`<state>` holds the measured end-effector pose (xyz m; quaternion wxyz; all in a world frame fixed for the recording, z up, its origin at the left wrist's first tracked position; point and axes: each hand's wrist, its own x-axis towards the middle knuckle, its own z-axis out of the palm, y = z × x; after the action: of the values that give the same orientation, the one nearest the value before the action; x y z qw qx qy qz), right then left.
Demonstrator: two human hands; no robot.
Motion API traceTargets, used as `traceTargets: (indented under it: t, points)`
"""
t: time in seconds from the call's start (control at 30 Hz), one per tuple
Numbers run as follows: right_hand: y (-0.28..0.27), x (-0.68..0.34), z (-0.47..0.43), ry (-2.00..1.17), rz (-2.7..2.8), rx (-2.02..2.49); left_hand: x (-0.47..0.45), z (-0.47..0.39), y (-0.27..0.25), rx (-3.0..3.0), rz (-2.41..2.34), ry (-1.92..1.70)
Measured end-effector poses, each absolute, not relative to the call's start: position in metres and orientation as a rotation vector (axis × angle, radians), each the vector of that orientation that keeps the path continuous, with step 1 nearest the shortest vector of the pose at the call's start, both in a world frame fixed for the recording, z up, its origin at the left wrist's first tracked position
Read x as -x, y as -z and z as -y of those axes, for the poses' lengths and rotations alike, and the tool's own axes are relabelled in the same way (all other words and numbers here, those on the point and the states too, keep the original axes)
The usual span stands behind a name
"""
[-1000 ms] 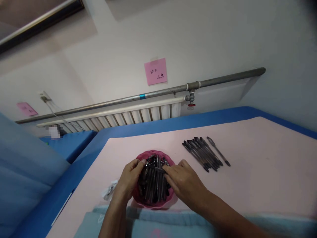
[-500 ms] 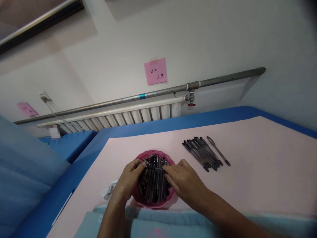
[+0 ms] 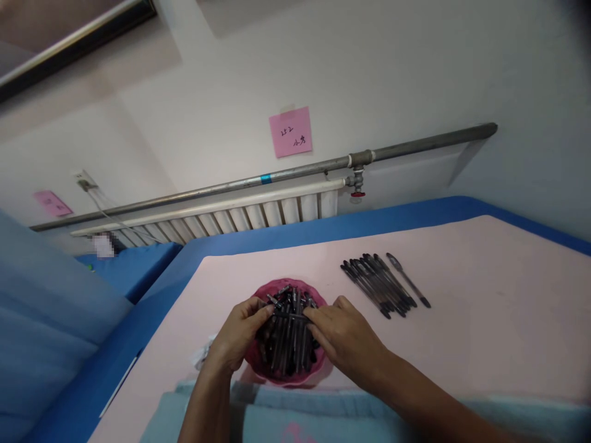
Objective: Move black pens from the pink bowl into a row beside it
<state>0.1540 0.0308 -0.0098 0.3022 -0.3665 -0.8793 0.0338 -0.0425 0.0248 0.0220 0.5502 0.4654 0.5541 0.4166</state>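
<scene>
While both of our hands worked over the pink bowl (image 3: 287, 369), a single dark pen (image 3: 287, 315) lay crosswise on top of the heap of pen parts (image 3: 284, 344) inside it. Our left hand (image 3: 235, 335) pinched one end of that pen with thumb and fingertips; our right hand (image 3: 344, 338) pinched the other end. The bowl sat near the front edge of the pink mat (image 3: 484, 320), just beyond a pale blue cloth (image 3: 323, 418).

We judged the step to be fitting or checking one pen, drawn from the heap. The next move would likely call for lifting it clear without dragging others out.

To the right, well apart from the bowl, a neat row of finished pens (image 3: 376, 286) lay side by side, one pen (image 3: 407, 280) slightly separate. Between bowl and row the mat was bare, giving open room for the right hand. A small clear wrapper (image 3: 203, 355) lay just left of the bowl, near the mat's edge and the blue table (image 3: 138, 332). A radiator (image 3: 231, 215) ran along the wall behind.
</scene>
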Motion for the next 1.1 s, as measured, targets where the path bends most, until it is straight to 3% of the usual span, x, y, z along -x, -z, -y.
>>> traceTargets:
  t: [0.4,0.7,0.77,0.9,1.1]
  points:
    - [0.001,-0.156,-0.03,-0.386,2.36,1.083,0.052,-0.021,-0.027,-1.219,-1.157,-0.987]
    - [-0.031,-0.16,-0.027,-1.672,1.903,1.064,0.058,-0.016,-0.033,-1.345,-1.107,-0.996]
    - [-0.033,-0.159,-0.028,-1.819,1.806,1.103,0.057,-0.015,-0.034,-1.373,-1.117,-1.014]
    - [-0.029,-0.156,-0.032,-1.527,1.822,1.182,0.057,-0.019,-0.032,-1.475,-1.258,-0.899]
    - [-0.018,-0.156,-0.033,-1.227,1.965,1.227,0.054,-0.023,-0.023,-1.849,-1.954,-0.405]
